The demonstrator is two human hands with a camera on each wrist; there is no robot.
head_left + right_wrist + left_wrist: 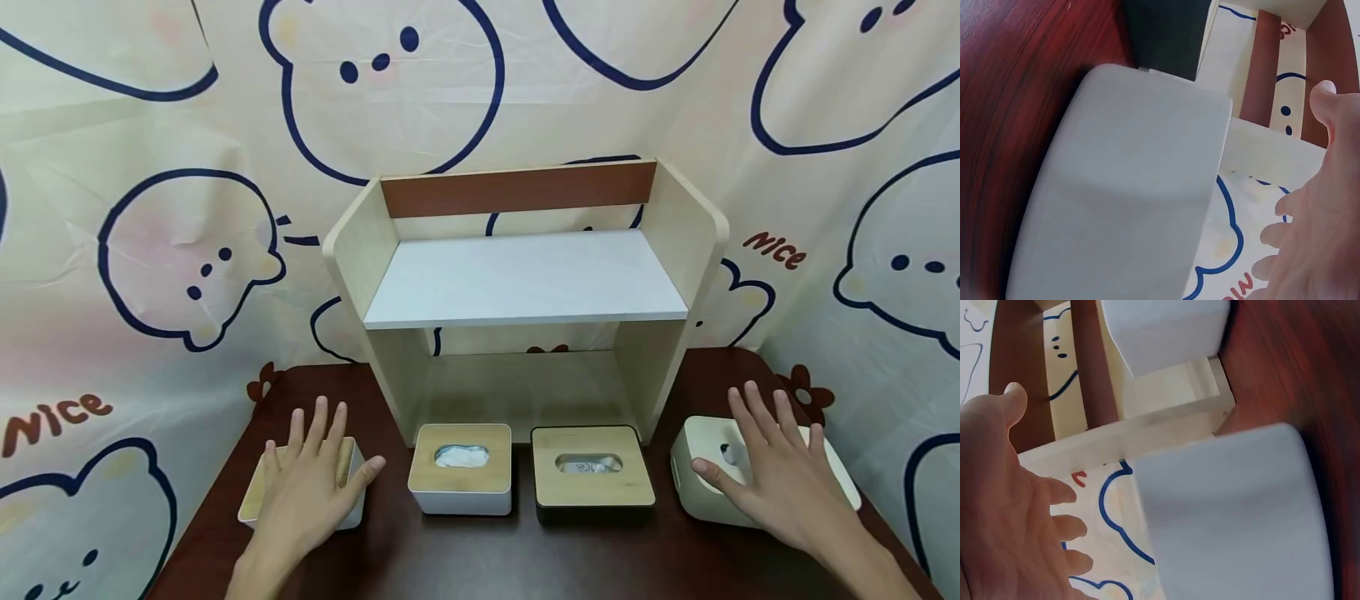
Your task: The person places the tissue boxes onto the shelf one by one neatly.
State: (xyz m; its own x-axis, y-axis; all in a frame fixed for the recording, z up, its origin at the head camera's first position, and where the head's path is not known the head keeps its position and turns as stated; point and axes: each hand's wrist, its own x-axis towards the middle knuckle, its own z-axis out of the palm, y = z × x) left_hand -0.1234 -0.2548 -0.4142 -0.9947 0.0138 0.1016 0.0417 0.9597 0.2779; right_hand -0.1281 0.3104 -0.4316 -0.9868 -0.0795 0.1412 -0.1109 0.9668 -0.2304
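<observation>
My left hand (pixel 309 492), fingers straight and spread, is over a white tissue box with a wood-look lid (pixel 351 457) at the left, hiding much of it. At the right, my right hand (pixel 783 475) spreads over an all-white tissue box (pixel 697 475) in the same way. Neither hand grips anything. Between them stand a white tissue box with a wood-look lid (pixel 460 492) and a black tissue box with a wood-look lid (pixel 592 492), tissue showing in both slots. In the wrist views, the palms hang beside the left box (pixel 1235 519) and the white box (pixel 1129 181).
Behind the boxes, a two-tier desktop shelf (pixel 525 279) stands on the dark wood table (pixel 450 562), with a white upper board and a brown back strip. A curtain (pixel 225 125) printed with bear outlines hangs behind and at both sides.
</observation>
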